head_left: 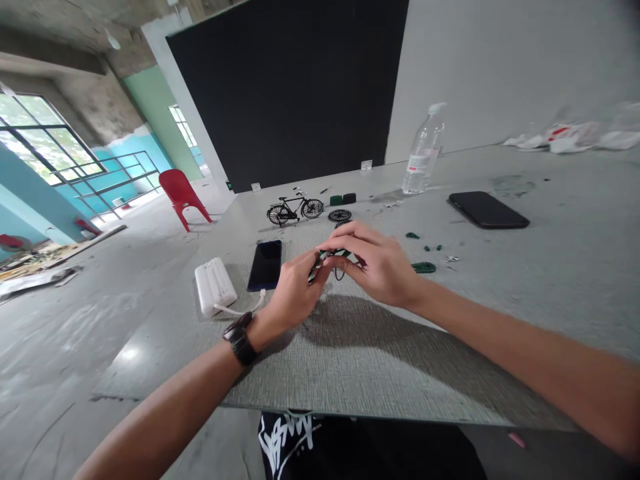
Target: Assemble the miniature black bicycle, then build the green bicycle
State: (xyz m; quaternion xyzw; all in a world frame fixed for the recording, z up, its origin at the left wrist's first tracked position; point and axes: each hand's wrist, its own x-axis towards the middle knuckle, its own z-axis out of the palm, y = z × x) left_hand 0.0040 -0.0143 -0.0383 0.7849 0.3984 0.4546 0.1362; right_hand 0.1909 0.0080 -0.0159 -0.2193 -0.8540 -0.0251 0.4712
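My left hand (pixel 294 288) and my right hand (pixel 384 265) meet above the table, fingers closed around a small green and dark model bicycle part (pixel 314 273). A thin dark curved piece of it hangs below the fingertips; most of the rest is hidden by my fingers. Just beyond my hands lies a small black spoked wheel (pixel 340 215), with another partly covered by my right hand. Farther back stands a black model bicycle (pixel 295 209). Right of my right hand lie a flat green piece (pixel 424 267), a smaller green piece (pixel 412 235) and tiny metal bits (pixel 452 259).
On the left are a white power bank (pixel 215 287), cabled to a dark phone (pixel 265 265). A black phone (pixel 487 209) lies right. A clear bottle (pixel 423 157) stands behind, near green and black blocks (pixel 337 200). A red chair (pixel 183 195) stands beyond the table (pixel 400 373).
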